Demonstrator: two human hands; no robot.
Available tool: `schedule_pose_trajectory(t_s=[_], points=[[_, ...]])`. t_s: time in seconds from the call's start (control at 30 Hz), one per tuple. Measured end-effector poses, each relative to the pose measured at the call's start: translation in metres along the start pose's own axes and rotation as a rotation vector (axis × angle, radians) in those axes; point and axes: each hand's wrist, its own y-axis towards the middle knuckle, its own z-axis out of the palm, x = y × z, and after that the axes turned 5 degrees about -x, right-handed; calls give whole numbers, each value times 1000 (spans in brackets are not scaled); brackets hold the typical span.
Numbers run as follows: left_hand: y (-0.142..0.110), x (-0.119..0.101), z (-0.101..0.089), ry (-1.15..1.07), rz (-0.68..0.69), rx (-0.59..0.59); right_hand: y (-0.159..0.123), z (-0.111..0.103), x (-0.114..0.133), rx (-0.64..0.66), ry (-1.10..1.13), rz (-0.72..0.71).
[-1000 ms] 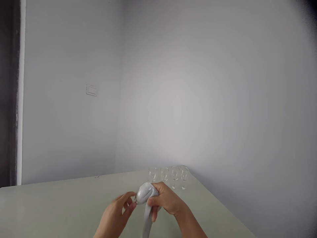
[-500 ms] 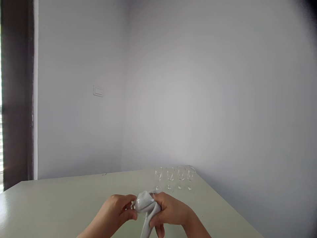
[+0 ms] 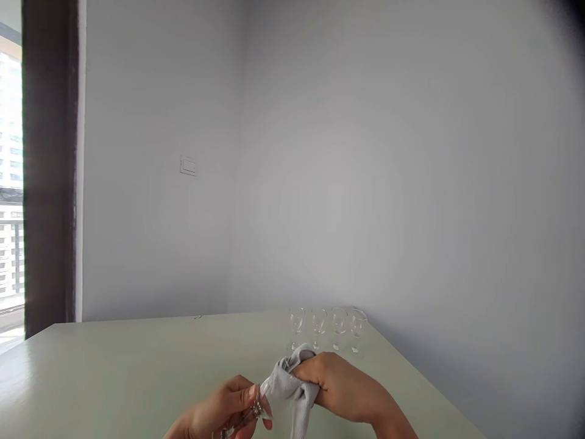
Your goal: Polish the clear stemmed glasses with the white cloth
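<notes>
My left hand [image 3: 222, 407] is closed around the stem of a clear wine glass [image 3: 264, 406], which lies tilted, its bowl towards the right. Over the bowl and rim sits a light grey cloth [image 3: 286, 385], so most of the bowl is hidden. My right hand [image 3: 350, 388] grips this cloth at the glass's mouth, fingers tucked into its folds. One end of the cloth hangs down below the right hand. The glass is held above the pale green table [image 3: 137, 372].
Several clear stemmed glasses stand upright in a row at the back right of the table, among them a leftmost glass [image 3: 297, 323] and a rightmost glass [image 3: 357, 329]. Grey walls [image 3: 375, 183] rise behind. A dark frame [image 3: 48, 183] borders a window at far left.
The glass has been tipped and lowered, and my left hand has moved down with it. My right hand and the cloth have shifted right, with the fingers now deeper in the folds. The view has turned slightly left.
</notes>
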Motion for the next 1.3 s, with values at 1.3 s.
schedule_pose_trajectory(t_s=[1.3], points=[[17,7,34,271,183,-420,44,38,-39,-402,1212,205]])
